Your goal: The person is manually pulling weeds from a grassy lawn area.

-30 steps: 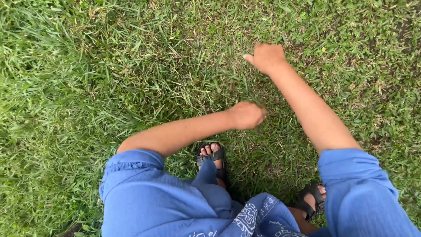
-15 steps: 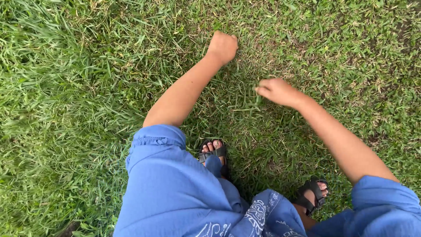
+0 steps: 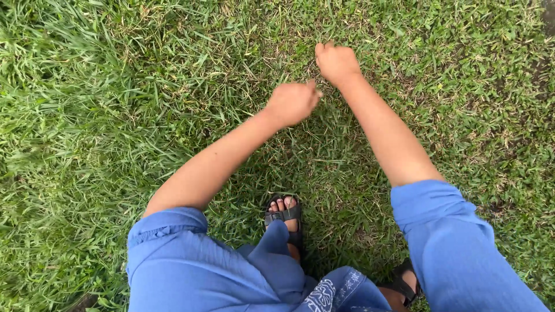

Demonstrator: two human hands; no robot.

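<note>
L hand (image 3: 292, 103) & R hand (image 3: 337, 62) fisted over grass (image 3: 115, 115).

Open grass (image 3: 115, 86) filled the whole upper half and left of the frame, with nothing standing on it; taller, thicker blades lay at the far left, shorter turf at upper right. The left hand (image 3: 292, 103) and right hand (image 3: 337, 62) were low over the grass at upper centre, near each other but apart, with only a narrow gap between them. Both forearms ran down toward the lower frame, leaving a wedge of free grass between them. That wedge was closed at the bottom by a sandalled foot (image 3: 284, 215) and blue clothing (image 3: 191, 271). A second sandal (image 3: 403, 283) sat at lower right, beside the right sleeve (image 3: 451, 242).
</note>
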